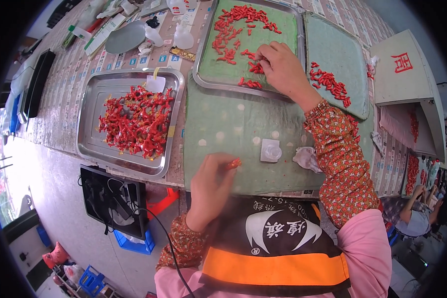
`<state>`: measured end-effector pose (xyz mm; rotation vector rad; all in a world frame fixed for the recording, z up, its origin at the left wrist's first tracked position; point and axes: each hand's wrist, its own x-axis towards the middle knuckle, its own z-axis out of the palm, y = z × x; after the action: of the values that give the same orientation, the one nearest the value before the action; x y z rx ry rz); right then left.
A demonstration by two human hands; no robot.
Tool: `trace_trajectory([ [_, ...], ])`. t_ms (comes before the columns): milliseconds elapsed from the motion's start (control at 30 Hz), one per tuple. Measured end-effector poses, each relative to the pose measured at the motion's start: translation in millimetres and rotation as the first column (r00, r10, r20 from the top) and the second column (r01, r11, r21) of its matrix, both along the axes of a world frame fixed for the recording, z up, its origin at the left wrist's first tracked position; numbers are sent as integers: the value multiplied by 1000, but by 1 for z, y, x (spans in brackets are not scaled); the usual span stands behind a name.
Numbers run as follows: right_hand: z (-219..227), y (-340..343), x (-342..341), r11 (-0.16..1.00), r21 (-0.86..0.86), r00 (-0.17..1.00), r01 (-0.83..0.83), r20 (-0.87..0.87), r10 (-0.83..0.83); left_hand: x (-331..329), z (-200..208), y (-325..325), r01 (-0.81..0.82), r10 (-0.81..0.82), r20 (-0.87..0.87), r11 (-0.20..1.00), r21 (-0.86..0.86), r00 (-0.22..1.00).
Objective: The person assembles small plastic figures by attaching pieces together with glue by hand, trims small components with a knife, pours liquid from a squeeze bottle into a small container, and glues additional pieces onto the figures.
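Note:
My left hand point(208, 186) is closed around a small glossy red piece with gold on it point(235, 163), whose end shows past the fingertips, low over the near green mat point(223, 116). Up at the far tray, my right hand point(283, 67) has its fingers pinched together right at some small red knobbed pieces point(256, 68); whether one is between the fingertips is hidden. That metal tray point(199, 64) has a green lining, with many such pieces scattered over it. A small white square block with a clear round top point(270, 150) sits on the mat beside a crumpled whitish cloth point(307, 159).
A metal tray point(87, 121) at left holds a heap of glossy red and gold pieces point(139, 124). Another green-lined tray point(333, 47) with red pieces stands far right. Squeeze bottles point(184, 37) and a grey oval plate point(125, 37) lie at the back. A black cable point(166, 236) hangs beside my left arm.

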<state>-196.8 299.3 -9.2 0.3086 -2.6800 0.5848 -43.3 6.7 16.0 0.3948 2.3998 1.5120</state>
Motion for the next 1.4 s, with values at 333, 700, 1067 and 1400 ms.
trace_trajectory([
  [333,-1,-13,-10,999,-3,993,34,116,-34,2,-13,-2,-115,110,48,986,122,993],
  [700,-6,-12,-8,997,-60,991,43,127,-35,4,-18,0,-115,110,38,982,149,993],
  [1067,10,-12,8,991,-119,995,-57,70,66,3,-24,-2,-101,112,-62,982,159,992],
  [1400,9,-3,16,998,-18,995,-54,79,55,3,-23,0,-128,140,-69,980,154,988],
])
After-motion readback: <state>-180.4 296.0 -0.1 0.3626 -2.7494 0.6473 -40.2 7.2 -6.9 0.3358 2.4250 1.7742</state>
